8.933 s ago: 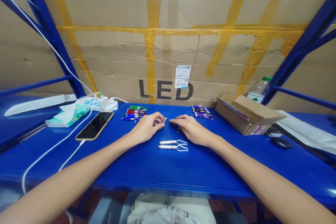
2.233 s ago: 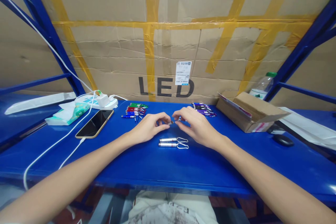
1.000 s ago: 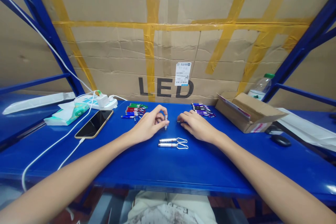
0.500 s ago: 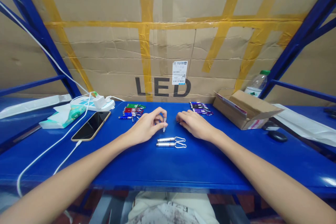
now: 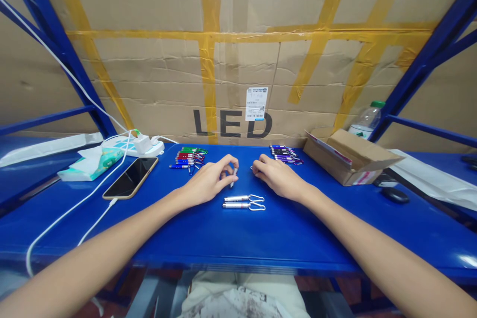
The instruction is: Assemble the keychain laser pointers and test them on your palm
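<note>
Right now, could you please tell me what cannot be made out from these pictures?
All in the head view:
Silver piece in the left hand: partly covered by that hand.
What the sliver of metal by the right hand belongs to: covered by that hand.
Print on the white label: too small.
Markings on the two silver pens: too small.
Bottle base: hidden behind the cardboard box.

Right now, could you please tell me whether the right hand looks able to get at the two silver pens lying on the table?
Probably yes: the two silver pens lie close to the right hand, with nothing visible blocking the way, though whether that hand holds something is hard to tell.
</note>
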The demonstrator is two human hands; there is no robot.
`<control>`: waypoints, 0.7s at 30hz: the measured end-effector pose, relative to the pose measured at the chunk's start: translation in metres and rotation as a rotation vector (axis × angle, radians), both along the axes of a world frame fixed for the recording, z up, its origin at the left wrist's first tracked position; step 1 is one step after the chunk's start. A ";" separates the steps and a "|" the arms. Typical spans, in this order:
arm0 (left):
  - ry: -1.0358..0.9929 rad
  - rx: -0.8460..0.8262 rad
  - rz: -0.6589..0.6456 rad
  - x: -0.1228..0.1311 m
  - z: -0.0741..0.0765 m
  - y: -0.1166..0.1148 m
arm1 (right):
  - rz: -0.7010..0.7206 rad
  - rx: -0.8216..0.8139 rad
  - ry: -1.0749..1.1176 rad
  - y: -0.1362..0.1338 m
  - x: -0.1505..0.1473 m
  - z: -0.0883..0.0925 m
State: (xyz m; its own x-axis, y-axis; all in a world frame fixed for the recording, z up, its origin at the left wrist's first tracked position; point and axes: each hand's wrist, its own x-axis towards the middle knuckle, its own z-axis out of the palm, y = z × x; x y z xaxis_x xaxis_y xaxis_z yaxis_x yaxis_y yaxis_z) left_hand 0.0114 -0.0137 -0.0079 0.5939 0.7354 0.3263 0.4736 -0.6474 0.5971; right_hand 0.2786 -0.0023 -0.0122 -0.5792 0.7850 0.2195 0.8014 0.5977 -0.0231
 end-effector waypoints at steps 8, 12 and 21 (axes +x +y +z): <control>0.031 -0.011 -0.013 -0.002 -0.004 0.004 | 0.136 -0.012 0.373 -0.004 -0.006 -0.001; 0.052 -0.016 -0.011 -0.002 -0.006 0.006 | 0.177 -0.068 0.479 -0.009 -0.012 0.002; 0.096 0.100 -0.001 -0.002 -0.004 0.004 | 0.257 -0.109 0.486 -0.012 -0.015 0.001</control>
State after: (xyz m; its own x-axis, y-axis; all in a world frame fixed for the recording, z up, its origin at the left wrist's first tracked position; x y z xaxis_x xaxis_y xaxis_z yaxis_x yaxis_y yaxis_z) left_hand 0.0093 -0.0096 -0.0121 0.6265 0.7017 0.3394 0.5251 -0.7017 0.4815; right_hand 0.2637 -0.0140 -0.0112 -0.6072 0.6651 0.4347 0.5122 0.7459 -0.4258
